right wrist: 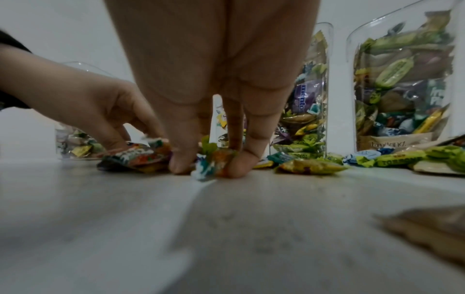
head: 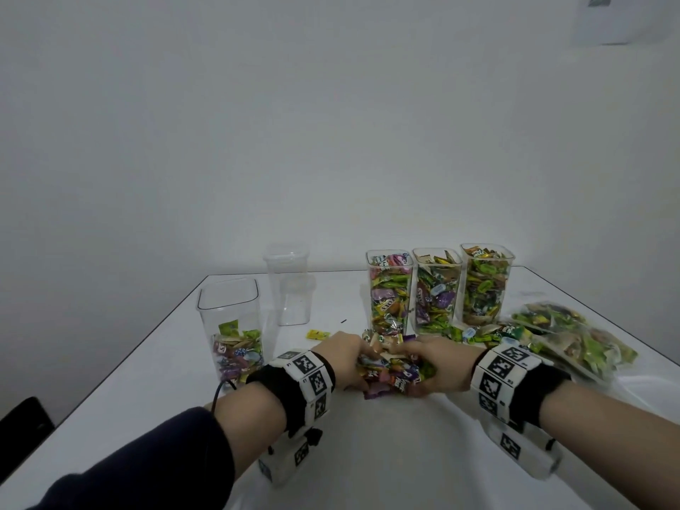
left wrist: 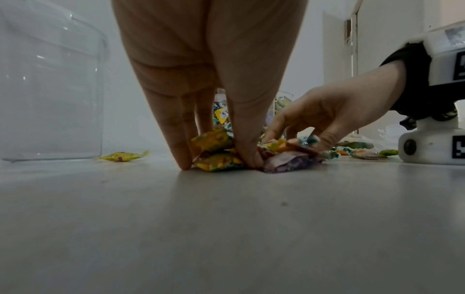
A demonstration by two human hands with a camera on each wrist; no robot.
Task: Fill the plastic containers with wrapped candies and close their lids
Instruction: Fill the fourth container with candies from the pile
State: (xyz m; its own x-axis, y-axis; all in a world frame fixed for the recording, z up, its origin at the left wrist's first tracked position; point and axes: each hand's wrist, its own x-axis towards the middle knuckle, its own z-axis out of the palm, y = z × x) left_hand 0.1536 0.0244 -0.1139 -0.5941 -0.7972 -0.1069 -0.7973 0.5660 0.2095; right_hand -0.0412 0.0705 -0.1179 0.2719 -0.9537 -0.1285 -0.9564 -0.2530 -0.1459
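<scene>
Two hands meet over a candy pile (head: 395,371) on the white table (head: 368,454): the left hand (head: 340,357) and the right hand (head: 439,362) close in from either side, fingers bent down around the wrappers and fingertips on the tabletop, gathering the heap between them. From the left wrist, the fingers (left wrist: 181,139) clamp yellow and purple candies against the table; from the right wrist, the fingertips (right wrist: 242,165) grip an orange one. Left of the pile stands an open container (head: 230,329), about a third full of candies. Behind it stands an empty container (head: 289,285) with a lid on top. Behind the pile, three full containers stand side by side without lids: the nearest (head: 390,288), the middle (head: 437,288) and the far right (head: 485,283). More loose candies (head: 485,331) lie at their feet, trailing right toward clear bags (head: 574,338) of sweets. One yellow candy (head: 317,334) lies alone between the part-filled container and the left hand.
</scene>
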